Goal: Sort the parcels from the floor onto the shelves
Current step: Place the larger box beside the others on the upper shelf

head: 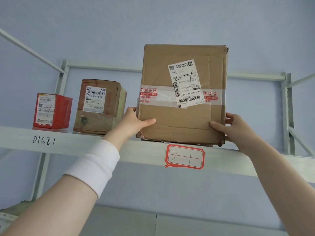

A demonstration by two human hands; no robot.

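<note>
A large brown cardboard parcel (184,92) stands upright on the front edge of the upper white shelf (136,150). Its white label is marked "2-1" by hand. My left hand (134,121) grips its lower left edge, thumb across the front face. At the lower right edge my right hand (233,128) holds it the same way, fingers behind the box. A red-bordered tag (185,156) reading "2-1" is stuck on the shelf beam just under the parcel.
Left of it on the same shelf stand a smaller brown box (100,106) and a red box (52,110), both marked "2-1". The beam carries handwritten "D1621". Shelf uprights (288,113) rise at the right. Another parcel (8,215) shows at the lower left.
</note>
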